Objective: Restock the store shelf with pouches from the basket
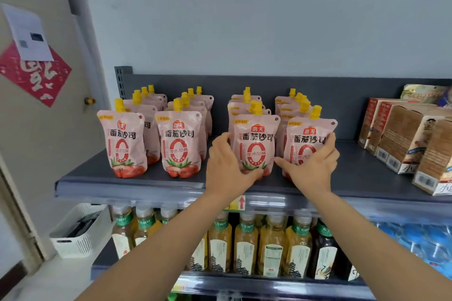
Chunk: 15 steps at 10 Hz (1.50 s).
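two hands work at the shelf (85,175) front: my left hand (227,166) curls round the third pouch (256,144) from the shelf's left end, my right hand (315,166) clasps the fourth pouch (309,142). i'd seat both flat and upright, in line with the rows behind (247,102). below the shelf's left end, the white basket (73,247) shows only something dark.

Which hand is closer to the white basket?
Left. The left hand grips a pink spouted pouch up and right of the white plastic basket; the right hand holds the next pouch, farther right.
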Each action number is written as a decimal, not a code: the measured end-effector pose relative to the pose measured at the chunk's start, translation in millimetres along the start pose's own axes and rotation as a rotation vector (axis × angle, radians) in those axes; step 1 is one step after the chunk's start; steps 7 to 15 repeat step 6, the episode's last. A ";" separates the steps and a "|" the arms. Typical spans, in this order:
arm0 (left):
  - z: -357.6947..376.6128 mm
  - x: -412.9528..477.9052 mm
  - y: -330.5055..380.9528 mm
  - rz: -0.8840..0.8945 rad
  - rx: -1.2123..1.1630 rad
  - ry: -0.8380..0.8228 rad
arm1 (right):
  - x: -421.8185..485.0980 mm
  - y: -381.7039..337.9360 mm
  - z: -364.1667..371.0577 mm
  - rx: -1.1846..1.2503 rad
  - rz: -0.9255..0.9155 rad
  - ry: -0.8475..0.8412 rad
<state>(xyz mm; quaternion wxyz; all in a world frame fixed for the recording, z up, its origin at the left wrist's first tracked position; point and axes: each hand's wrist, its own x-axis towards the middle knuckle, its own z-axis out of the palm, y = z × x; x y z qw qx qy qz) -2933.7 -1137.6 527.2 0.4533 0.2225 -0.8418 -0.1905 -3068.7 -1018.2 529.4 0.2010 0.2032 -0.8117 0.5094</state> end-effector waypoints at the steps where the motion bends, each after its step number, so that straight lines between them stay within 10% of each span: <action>1: -16.9 -7.6 -9.2 0.022 0.091 -0.001 | -2.9 -5.2 -2.5 -0.038 0.017 -0.003; 6: -144.7 -43.8 -66.4 0.012 0.682 -0.099 | -70.6 -64.7 -40.0 -0.231 -0.062 0.001; 15: -144.7 -43.8 -66.4 0.012 0.682 -0.099 | -70.6 -64.7 -40.0 -0.231 -0.062 0.001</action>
